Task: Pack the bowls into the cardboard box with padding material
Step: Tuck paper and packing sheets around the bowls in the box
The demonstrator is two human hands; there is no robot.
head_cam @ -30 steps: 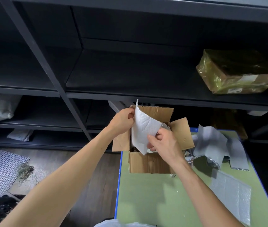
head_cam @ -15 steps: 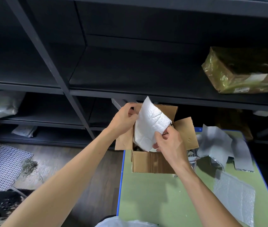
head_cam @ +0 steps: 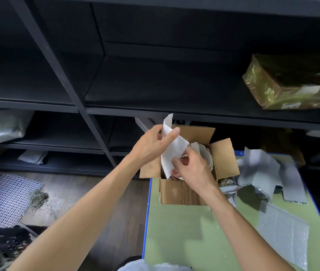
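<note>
Counted one open cardboard box (head_cam: 180, 192) on the bench (head_cam: 184, 241), one white padding sheet (head_cam: 174, 147) above it, pinched between fingers (head_cam: 171, 133) of left hand (head_cam: 151, 143) and right hand (head_cam: 192, 169).

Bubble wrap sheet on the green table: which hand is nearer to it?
Right. The right hand is over the cardboard box, left of the bubble wrap sheet; the left hand grips the white padding sheet farther left.
</note>
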